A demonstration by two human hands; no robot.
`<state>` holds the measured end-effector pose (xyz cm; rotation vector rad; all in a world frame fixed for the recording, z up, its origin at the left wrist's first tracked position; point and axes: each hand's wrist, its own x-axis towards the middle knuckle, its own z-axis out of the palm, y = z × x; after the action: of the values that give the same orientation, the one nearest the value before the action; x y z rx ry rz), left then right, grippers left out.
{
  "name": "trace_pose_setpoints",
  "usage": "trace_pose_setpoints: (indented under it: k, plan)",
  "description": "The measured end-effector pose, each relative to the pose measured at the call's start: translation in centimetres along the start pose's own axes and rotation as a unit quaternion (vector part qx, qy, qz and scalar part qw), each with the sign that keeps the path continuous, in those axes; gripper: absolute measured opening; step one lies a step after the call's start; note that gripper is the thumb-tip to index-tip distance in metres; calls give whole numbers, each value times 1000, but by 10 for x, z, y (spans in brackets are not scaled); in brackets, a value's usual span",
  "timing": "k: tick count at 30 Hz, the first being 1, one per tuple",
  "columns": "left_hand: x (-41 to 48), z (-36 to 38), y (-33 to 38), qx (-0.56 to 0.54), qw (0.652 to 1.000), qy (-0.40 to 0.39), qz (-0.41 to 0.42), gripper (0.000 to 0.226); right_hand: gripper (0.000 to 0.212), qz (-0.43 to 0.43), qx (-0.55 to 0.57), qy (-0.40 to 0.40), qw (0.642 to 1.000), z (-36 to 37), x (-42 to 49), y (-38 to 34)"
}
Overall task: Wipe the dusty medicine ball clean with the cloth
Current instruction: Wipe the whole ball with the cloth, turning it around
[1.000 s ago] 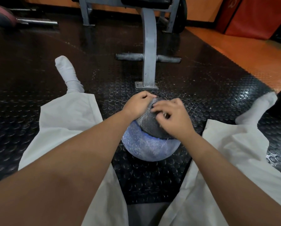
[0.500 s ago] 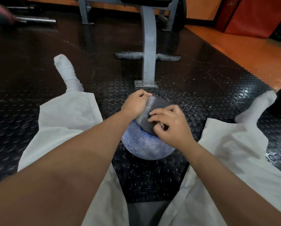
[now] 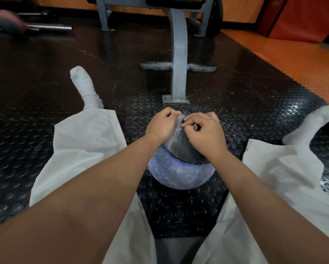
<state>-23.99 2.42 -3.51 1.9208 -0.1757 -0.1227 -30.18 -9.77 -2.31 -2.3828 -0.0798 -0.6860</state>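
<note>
A dusty blue medicine ball [image 3: 178, 174] sits on the black studded mat between my legs. A dark grey patterned cloth [image 3: 180, 143] is draped over its top. My left hand [image 3: 162, 124] grips the cloth's left edge at the top of the ball, fingers curled. My right hand [image 3: 205, 134] pinches the cloth on the right side, fingers curled into it. The far side of the ball is hidden by my hands and the cloth.
A grey bench frame [image 3: 178, 60] stands just beyond the ball, its foot plate [image 3: 176, 100] close to it. A barbell with a red plate [image 3: 9, 21] lies at far left. Red pads [image 3: 302, 18] stand at far right on the orange floor [image 3: 293, 60].
My right hand slid toward me down the cloth, then moved back up to the top of the ball. The left hand stayed gripping the cloth's left edge.
</note>
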Motion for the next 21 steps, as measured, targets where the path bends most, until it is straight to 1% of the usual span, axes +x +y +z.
trace_pose_setpoints:
  k: [1,2,3,5,8,10,11,12,13,15,16,17,18,19,21]
  plan:
    - [0,0,0,1,1000,2,-1,27,18,23,-7,6,1000,2,3,-1]
    - [1,0,1,2,1000,4,0,27,18,27,-12,12,999,4,2,-2]
    - [2,-1,2,2,1000,4,0,26,18,11,-12,19,1000,5,-2,-5]
    - [5,-1,3,4,1000,5,0,27,21,-60,-14,20,998,7,-18,-7]
    - [8,0,1,11,1000,7,-1,27,22,-193,-49,-12,980,9,-44,-7]
    - [7,2,2,15,1000,7,5,26,22,-234,-59,-25,970,5,-43,-3]
    - [6,3,2,17,1000,7,9,26,22,-232,-52,-27,971,3,-37,-1]
    - [5,3,2,17,1000,8,13,25,22,-209,-40,-25,977,1,-30,1]
    - [3,3,2,18,1000,8,15,24,22,-164,-22,-20,986,0,-20,0]
    - [2,3,3,25,1000,10,13,23,20,-30,-1,-11,999,-2,-1,-1]
    - [2,3,3,27,1000,10,11,23,20,29,-5,-6,1000,-1,7,0]
    - [3,3,4,27,1000,11,9,24,19,62,-14,1,998,0,10,1]
    - [4,2,4,25,1000,10,7,24,19,65,-18,11,998,2,9,2]
    - [6,1,6,25,1000,9,7,25,19,45,-16,24,999,4,4,0]
    - [10,-1,8,26,1000,9,5,26,20,-32,-12,45,998,9,-14,-1]
